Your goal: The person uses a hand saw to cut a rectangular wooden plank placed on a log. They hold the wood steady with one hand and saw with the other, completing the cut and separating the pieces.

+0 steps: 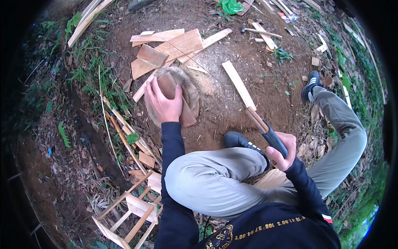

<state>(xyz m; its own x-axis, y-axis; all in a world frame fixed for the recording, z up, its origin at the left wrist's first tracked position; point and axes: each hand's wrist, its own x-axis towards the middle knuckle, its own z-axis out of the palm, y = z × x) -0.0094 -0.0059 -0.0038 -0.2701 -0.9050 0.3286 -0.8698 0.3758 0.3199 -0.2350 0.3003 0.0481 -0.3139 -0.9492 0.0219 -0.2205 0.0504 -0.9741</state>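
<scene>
My left hand (164, 102) grips a short brown wooden board (188, 116), its thumb and fingers around the upper part. The board lies aslant on a round tree stump (192, 89), and my hand hides part of both. Closed around the dark grip of what looks like a handsaw (265, 128) is my right hand (284, 150), in front of my bent knees. Its long thin blade shows edge-on, as a dark line running up and left past the stump, so I cannot make out teeth. The blade looks apart from the held board.
Beyond the stump lie several loose boards (184, 45) and pale sawdust (211, 85). A narrow plank (239, 85) rests on the soil to the right. Farther off are a hammer (263, 32) and green plastic (230, 6). A slatted wooden frame (139, 207) stands at lower left.
</scene>
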